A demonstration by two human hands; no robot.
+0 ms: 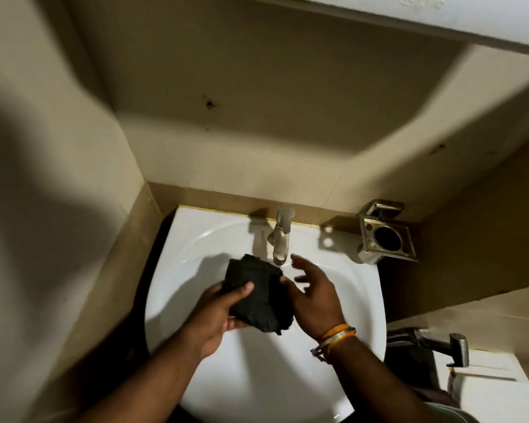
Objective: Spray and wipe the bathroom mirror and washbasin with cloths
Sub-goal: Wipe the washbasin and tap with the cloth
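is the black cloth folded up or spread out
Folded up: the black cloth is a bunched wad gripped in the left hand over the washbasin, with the open right hand against its side.

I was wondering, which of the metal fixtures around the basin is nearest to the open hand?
The tap at the back of the washbasin: the right hand has fingertips just beside its spout. The wall-mounted holder and the sprayer sit further right.
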